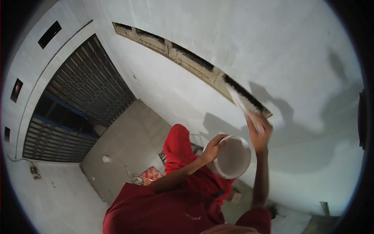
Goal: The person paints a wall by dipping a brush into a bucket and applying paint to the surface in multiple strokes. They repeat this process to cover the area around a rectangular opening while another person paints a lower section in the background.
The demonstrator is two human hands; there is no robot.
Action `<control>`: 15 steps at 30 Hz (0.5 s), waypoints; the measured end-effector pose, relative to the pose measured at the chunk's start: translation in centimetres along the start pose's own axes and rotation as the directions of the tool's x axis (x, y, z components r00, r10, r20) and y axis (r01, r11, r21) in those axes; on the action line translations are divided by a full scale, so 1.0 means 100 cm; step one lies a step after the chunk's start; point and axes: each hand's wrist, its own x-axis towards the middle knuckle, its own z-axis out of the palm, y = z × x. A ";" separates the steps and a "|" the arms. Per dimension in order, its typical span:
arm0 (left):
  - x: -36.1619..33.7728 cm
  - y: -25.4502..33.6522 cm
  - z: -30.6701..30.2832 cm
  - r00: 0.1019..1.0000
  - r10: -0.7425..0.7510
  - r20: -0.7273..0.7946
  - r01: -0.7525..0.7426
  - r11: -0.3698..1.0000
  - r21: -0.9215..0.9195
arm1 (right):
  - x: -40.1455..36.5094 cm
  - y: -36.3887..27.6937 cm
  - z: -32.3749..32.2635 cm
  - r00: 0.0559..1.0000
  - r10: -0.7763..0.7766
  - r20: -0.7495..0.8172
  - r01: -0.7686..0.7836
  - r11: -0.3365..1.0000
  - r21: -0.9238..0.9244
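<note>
My left hand (215, 149) grips the rim of a white bucket (233, 158), its fingers curled over the edge. The bucket is tilted so that its pale inside faces me. To the right, my right hand (260, 130) is closed round a long whitish tool (240, 102), smeared by motion; I cannot tell its exact kind. The tool's far end overlaps the lower edge of a long recess (167, 48) in the white wall (304, 39). Bare, rough masonry and dark gaps show inside that recess.
Red-trousered legs (181, 146) are bent below the bucket, over the grey floor (117, 136). A folding metal gate (89, 74) stands at the left. On the floor lie a small white cup-like object (106, 158) and a red patterned piece (151, 175). A cable (19, 159) hangs at the left wall.
</note>
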 end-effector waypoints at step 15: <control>0.000 0.006 -0.004 1.000 0.025 0.007 -0.025 0.998 0.058 | -0.162 -0.057 -0.061 0.630 0.757 -0.172 -0.717 0.652 0.247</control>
